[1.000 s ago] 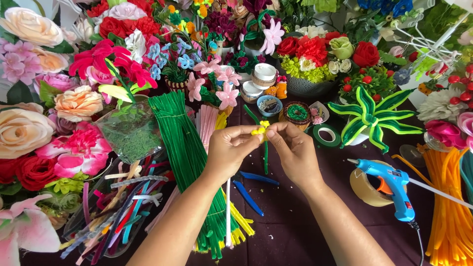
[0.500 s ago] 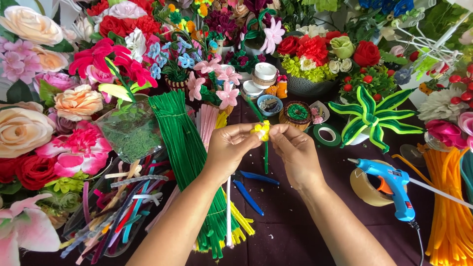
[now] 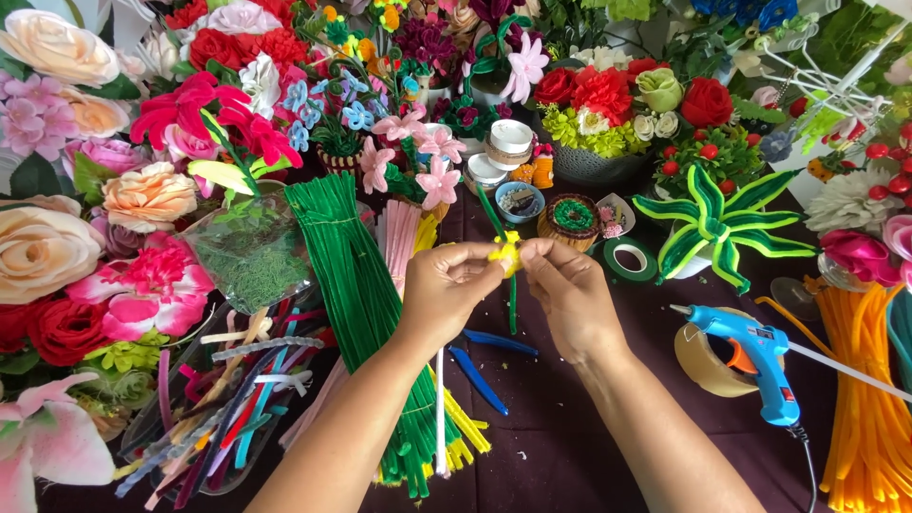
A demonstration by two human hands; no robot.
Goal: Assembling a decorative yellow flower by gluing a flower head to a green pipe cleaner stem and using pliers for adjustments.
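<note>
Together our fingertips [image 3: 496, 258] pinch a small yellow pipe-cleaner flower [image 3: 506, 253], fuzzy and crinkled, held up over the middle of the table; our left hand [image 3: 446, 290] closes on it from one side and our right hand [image 3: 567, 290] from the other, thumbs and forefingers pressed tight on the little bloom. From the flower a thin dark green stem [image 3: 512, 299] hangs straight down between our palms. Just below our hands blue-handled pliers [image 3: 482, 361] lie on the dark purple tablecloth [image 3: 579, 446]. Left of our left wrist a thick bundle of green pipe cleaners [image 3: 356, 285] fans out, velvety and straight, with pink and yellow ones tucked beside it. Further left a clear plastic tray [image 3: 204, 404] holds a loose tangle of mixed coloured pieces. To our right a blue glue gun [image 3: 755, 356] leans against a roll of brown tape [image 3: 708, 366], and a roll of green floral tape [image 3: 629, 258] lies near a striped green pipe-cleaner plant [image 3: 712, 223]. Orange pipe cleaners [image 3: 869, 399] drape at the far right edge. Soft artificial roses and blossoms [image 3: 104, 218] crowd the left side and the back.
</note>
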